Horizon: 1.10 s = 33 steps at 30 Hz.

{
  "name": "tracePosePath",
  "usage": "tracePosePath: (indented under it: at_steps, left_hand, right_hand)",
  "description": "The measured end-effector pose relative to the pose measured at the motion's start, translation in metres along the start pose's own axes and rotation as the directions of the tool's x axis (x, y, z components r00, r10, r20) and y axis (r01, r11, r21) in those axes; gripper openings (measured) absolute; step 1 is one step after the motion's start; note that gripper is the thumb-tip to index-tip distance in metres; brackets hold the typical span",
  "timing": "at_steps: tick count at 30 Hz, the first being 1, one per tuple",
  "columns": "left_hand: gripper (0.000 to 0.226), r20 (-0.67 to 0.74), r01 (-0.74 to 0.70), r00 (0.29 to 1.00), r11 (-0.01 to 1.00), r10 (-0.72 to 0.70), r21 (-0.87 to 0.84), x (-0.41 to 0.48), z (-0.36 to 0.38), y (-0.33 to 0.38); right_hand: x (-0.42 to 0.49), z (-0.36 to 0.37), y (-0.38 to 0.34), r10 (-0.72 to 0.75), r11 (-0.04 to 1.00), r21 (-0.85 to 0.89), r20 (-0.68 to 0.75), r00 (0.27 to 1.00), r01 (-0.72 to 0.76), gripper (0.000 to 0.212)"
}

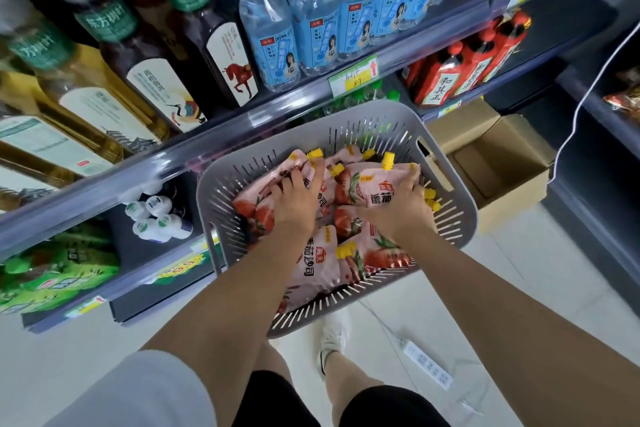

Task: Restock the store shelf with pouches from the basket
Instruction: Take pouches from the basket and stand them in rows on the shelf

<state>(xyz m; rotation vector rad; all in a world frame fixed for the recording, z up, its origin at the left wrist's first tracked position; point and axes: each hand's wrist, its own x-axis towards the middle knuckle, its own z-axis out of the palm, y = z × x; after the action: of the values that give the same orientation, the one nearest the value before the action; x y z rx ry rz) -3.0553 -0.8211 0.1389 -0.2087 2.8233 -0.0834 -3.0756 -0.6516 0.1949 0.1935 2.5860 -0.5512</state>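
A grey slotted plastic basket point(221, 204) sits in front of me at waist height, filled with several pink tomato-sauce pouches with yellow caps. My left hand point(294, 198) is down in the basket, its fingers closed on a pouch point(294, 163) at the far left of the pile. My right hand point(398, 208) grips another pouch point(377, 180) at the far right, fingers curled over its top edge. More pouches point(315, 260) lie loose at the near side of the basket. The store shelf point(145, 166) runs diagonally along the left.
Upper shelves hold tea bottles point(156, 55) and blue-labelled water bottles point(277, 45). Red bottles point(460, 69) stand at the right. Lower shelves carry white-capped bottles point(156, 218) and green packs point(52, 274). An open cardboard box point(491, 163) and a white power strip point(429, 364) lie on the floor.
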Motion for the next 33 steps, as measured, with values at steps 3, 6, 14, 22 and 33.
tracePosePath:
  at_steps: [3,6,14,22,33]
  left_hand:
    - [0.114,0.008,-0.025,1.000,0.997,0.026,-0.066,0.001,-0.002,-0.003]
    - [0.114,-0.030,-0.057,0.998,0.991,0.053,-0.119,-0.002,-0.006,-0.007]
    - [0.125,-0.261,-0.117,0.965,0.931,0.024,-0.345,-0.029,-0.073,-0.017]
    - [0.126,-0.188,0.042,0.963,0.797,-0.192,-0.602,-0.073,-0.133,-0.059]
    - [0.125,-0.360,0.008,0.828,0.650,-0.431,-0.760,-0.192,-0.174,-0.191]
  right_hand:
    - [0.001,0.002,0.001,-0.005,1.000,0.025,-0.012,1.000,0.005,0.132]
    - [0.002,0.001,-0.001,0.004,0.998,0.064,-0.029,1.000,-0.002,0.125]
    - [-0.011,-0.014,-0.018,0.006,0.997,0.078,-0.076,0.997,0.000,0.121]
    - [-0.047,-0.039,-0.085,-0.171,0.974,0.112,-0.209,0.963,0.197,0.119]
    - [-0.178,-0.051,-0.204,-0.561,0.801,-0.008,-0.361,0.745,0.599,0.118]
